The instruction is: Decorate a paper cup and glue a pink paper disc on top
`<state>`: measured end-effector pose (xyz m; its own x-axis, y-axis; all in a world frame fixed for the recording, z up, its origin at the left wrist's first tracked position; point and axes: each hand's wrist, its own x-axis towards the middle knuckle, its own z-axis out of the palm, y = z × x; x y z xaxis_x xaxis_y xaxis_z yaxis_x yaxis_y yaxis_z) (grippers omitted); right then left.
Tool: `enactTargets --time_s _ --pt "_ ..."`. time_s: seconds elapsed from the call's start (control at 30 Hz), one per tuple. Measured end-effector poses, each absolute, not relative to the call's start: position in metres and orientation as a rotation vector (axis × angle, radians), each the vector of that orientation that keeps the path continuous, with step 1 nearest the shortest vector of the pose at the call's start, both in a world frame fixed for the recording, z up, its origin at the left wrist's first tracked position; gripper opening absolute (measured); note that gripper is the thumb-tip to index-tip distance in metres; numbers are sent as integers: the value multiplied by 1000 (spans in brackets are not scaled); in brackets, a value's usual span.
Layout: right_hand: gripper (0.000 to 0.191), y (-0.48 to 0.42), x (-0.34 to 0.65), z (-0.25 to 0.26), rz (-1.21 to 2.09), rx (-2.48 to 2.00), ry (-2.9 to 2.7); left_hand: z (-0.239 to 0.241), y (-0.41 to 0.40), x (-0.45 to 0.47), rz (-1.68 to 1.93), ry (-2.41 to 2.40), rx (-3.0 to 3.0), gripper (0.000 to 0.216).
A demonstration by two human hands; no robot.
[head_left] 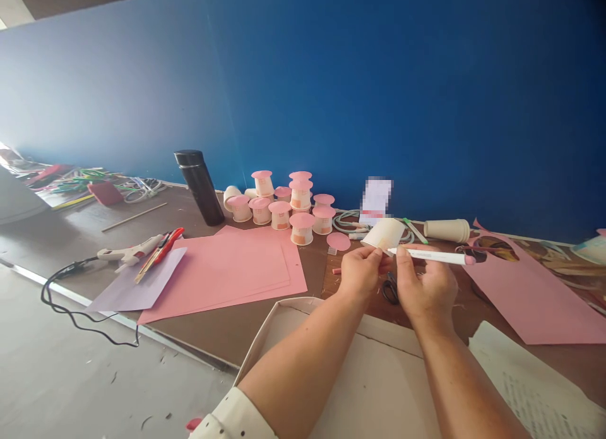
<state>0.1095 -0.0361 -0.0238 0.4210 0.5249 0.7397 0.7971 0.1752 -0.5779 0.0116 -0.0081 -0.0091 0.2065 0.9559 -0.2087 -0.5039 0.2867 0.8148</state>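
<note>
L hand (362, 271) grips a plain white paper cup (384, 234), fingers closed at its rim; cup's tilted, held up over the brown tabletop (213, 322) w/ its wide mouth toward lower left & a faint brownish mark on the side. R hand (428, 287) is closed around a slim white marker w/ a pink end (440, 256), tip pointing left, right at the cup's lower edge — can't tell if it's actually touching.

Black scissor handles (389, 292) lie just below, btwn the hands. Flat pink paper disc (339, 241) sits left of the cup; beyond it, a cluster of white cups w/ round pink paper tops (302, 228), some stacked, near the blue panel (379, 98). Black cylindrical bottle (201, 189) stands farther left, behind lg. pink paper sheets (237, 262). A pale purple sheet (137, 290) overlaps these, w/ a white glue gun (130, 251) & red-handled tool (163, 249) on top.

R side: nested white cups (446, 230) on their side, plus a cut pink sheet (534, 287) — partly under the clutter. Shallow off-white box (374, 388) is under the forearms.
</note>
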Motion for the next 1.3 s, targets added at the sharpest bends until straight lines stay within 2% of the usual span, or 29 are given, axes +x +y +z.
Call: enactTargets --time_s 0.33,0.83,1.3 --pt "31 -35 108 -23 -279 -1473 -1252 -8 -8 12 1133 809 666 32" --pt "23 -38 109 -19 -353 -1416 -1108 -9 -8 9 1106 819 644 25" --pt "24 -36 108 -20 -314 -1433 -1167 -6 -9 9 1121 867 677 21"
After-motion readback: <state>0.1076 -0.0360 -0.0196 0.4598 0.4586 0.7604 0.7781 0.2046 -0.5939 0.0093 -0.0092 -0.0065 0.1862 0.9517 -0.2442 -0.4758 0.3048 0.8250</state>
